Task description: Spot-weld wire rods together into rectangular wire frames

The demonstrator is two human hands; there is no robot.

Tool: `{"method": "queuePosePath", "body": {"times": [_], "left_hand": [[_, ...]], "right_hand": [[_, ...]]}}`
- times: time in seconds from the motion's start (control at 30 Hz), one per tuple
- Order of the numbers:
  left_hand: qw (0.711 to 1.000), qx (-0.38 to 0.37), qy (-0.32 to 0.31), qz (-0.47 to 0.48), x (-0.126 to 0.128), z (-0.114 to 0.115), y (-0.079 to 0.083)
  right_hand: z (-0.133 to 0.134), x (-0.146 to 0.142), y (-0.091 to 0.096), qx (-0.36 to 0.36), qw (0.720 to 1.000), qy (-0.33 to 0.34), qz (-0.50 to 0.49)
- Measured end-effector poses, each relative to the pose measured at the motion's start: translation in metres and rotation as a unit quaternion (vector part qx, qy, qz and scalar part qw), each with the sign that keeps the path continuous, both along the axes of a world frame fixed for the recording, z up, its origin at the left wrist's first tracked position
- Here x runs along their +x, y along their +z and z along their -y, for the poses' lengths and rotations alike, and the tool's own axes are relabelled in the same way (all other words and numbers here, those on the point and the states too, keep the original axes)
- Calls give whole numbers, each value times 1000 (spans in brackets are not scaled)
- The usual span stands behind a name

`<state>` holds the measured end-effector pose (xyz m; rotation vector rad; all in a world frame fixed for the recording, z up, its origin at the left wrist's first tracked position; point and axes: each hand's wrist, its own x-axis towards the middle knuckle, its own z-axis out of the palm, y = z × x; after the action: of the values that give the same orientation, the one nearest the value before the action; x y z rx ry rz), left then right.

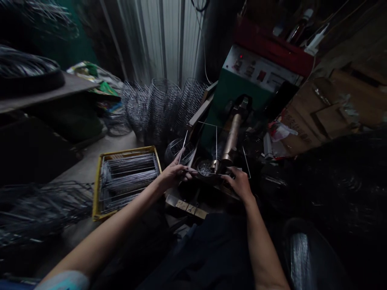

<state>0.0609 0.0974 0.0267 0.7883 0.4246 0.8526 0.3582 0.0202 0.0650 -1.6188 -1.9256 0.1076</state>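
Note:
A thin metal wire frame (216, 147) is held across the front of a spot-welding machine (248, 80). My left hand (175, 172) is closed on the frame's left end. Toward the other end, my right hand (239, 184) has its fingers bent on the frame's near wire. Between my hands, the middle wire stands beside the copper-coloured electrode arm (232, 135). The lower electrode (214, 165) sits close to the near wire; whether they touch I cannot tell. A small bowl of metal bits (205, 168) is just left of it.
A yellow crate (97, 189) full of wire frames stands at left. Behind it are tall stacks of wire baskets (165, 104). Cardboard boxes (298, 129) lie to the right, and a table (75, 90) carries coiled wire at far left. Loose wire pieces (39, 209) lie lower left.

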Motion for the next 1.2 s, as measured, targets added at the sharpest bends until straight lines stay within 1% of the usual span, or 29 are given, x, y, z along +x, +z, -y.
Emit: {"method": "queuePosePath", "body": {"times": [0.13,0.2,0.23,0.27,0.33,0.37,0.4,0.43,0.5,0.57,0.63,0.67,0.73,0.77,0.8,0.83,0.87,0.93,1.0,1.03,1.07,1.1,1.13,1.17,1.2], "left_hand": [[1000,-3,-2,-6,-3,1,-3],[1000,1,-6,-14,-4,2,-5],[1000,4,-8,-17,-5,2,-7],[1000,7,-11,-18,-5,2,-8],[1000,15,-16,-11,-4,-1,-11],[1000,18,-17,-5,-3,-3,-12],[1000,20,-16,-1,-1,-5,-13],[1000,21,-14,3,0,-6,-14],[1000,20,-7,8,1,-3,-15],[1000,22,-5,13,-4,12,-19],[999,24,-19,18,-16,42,-29],[999,21,-36,17,-23,60,-37],[996,-7,-90,4,-42,98,-55],[993,-28,-112,-7,-51,113,-63],[991,-52,-120,-21,-61,123,-68],[990,-76,-112,-33,-69,128,-70],[990,-97,-92,-42,-76,126,-69],[991,-121,-28,-50,-82,109,-59],[992,-103,17,-71,-76,85,-46],[992,-87,33,-85,-69,74,-40],[991,-75,30,-103,-62,67,-35],[990,-67,21,-119,-55,63,-32],[989,-62,7,-133,-50,63,-30],[988,-61,-5,-142,-47,64,-29],[987,-59,-7,-148,-46,67,-29]], "right_hand": [[2,-5,2,2,1000,6,-6],[4,0,1,4,1000,11,-21],[6,5,0,16,999,-1,-29],[7,11,-2,37,998,-28,-37],[9,28,-6,78,988,-122,-61],[9,37,-8,77,978,-171,-92],[9,44,-10,54,966,-210,-143],[9,49,-11,17,949,-232,-213],[11,52,-12,-49,898,-235,-368],[21,45,-12,-68,847,-212,-483],[47,32,-16,-74,818,-189,-538],[67,25,-21,-87,810,-183,-551],[119,13,-36,-142,794,-190,-560],[148,7,-45,-175,788,-203,-555],[178,2,-54,-200,781,-209,-554],[207,-3,-61,-214,772,-215,-558],[232,-8,-67,-227,766,-217,-562],[271,-20,-71,-235,757,-218,-569],[289,-29,-70,-239,751,-225,-573],[292,-33,-70,-240,748,-232,-573],[290,-35,-70,-242,748,-239,-570],[287,-36,-71,-242,754,-245,-560],[281,-37,-73,-242,768,-247,-539],[275,-37,-75,-240,789,-248,-509],[268,-37,-79,-237,818,-245,-463]]}}
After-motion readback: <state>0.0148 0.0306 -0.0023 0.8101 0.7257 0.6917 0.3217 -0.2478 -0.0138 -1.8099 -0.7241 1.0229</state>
